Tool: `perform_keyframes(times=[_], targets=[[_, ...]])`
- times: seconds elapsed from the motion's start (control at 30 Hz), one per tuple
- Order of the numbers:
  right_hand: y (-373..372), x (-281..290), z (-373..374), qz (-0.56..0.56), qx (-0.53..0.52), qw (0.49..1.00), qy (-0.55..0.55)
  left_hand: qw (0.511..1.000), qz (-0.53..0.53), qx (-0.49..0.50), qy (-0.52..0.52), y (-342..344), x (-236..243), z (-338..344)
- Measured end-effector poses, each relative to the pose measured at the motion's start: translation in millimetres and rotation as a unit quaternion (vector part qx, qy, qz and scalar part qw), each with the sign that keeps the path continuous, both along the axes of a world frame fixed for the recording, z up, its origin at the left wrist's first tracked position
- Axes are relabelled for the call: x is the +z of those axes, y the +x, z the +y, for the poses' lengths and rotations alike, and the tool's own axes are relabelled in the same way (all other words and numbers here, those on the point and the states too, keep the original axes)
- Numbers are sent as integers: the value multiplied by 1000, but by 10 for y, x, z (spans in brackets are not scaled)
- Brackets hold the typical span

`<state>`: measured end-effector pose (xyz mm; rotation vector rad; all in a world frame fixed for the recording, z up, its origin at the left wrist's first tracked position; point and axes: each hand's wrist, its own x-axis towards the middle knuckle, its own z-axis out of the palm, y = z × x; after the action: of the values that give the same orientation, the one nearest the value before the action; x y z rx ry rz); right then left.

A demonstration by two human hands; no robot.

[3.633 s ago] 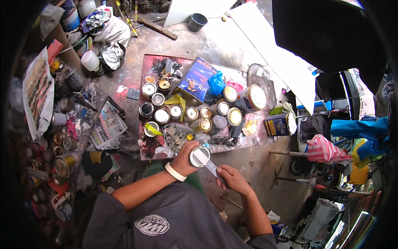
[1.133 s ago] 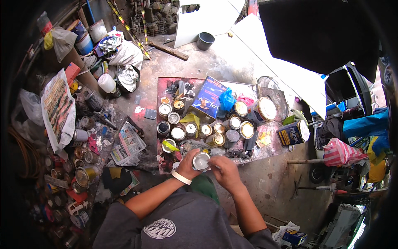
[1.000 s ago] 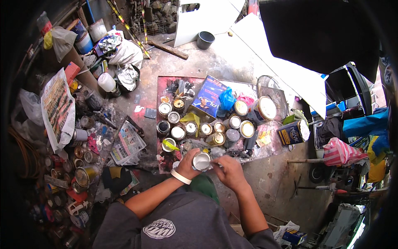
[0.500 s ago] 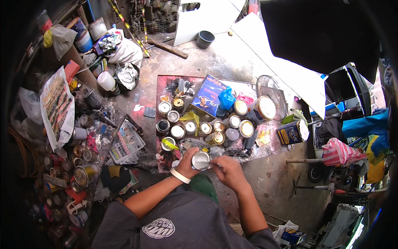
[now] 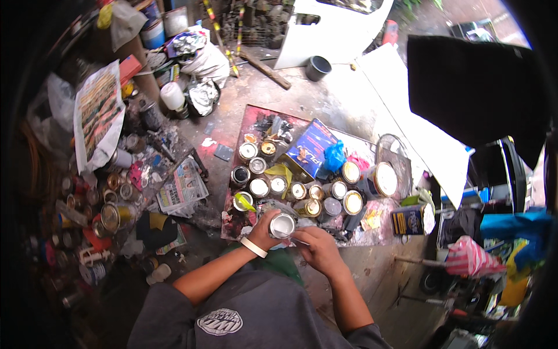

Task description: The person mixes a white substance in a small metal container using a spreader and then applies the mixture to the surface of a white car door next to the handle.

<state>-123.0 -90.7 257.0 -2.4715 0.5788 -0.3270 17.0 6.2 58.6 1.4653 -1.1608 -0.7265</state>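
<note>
My left hand, with a white band at its wrist, is wrapped round a small open can holding whitish-grey paint. Close by its right rim, my right hand has its fingers pinched together. A thin, pale, stick-like thing seems to run from those fingers into the can, but its kind is too small to make out. Just beyond the can stand several small paint cans on a stained board, among them an open can with a yellow-green strip across it.
The stained board also bears a blue rectangular tin, a blue plastic bag and a large round can. Cluttered jars and newspaper lie to my left. A black bucket and white panels are farther off.
The view has shifted, so the board and its surroundings appear farther right. Both hands keep the same pose at the can, the right one sitting slightly lower.
</note>
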Motion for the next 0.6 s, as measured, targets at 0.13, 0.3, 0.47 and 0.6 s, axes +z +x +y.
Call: perform_keyframes(times=[0.13,0.3,0.47,0.6], targets=[[-11,153,-256,-12,12,1000,5,998,9,48,28,-89,-119,-22],[46,64,-540,-34,63,997,7,991,31,129,22,-229,-300,-203],[96,-93,-818,-48,106,993,32,975,-7,221,14,-337,-373,-361],[110,-302,-1005,-56,112,990,65,961,21,275,16,-391,-441,-446]])
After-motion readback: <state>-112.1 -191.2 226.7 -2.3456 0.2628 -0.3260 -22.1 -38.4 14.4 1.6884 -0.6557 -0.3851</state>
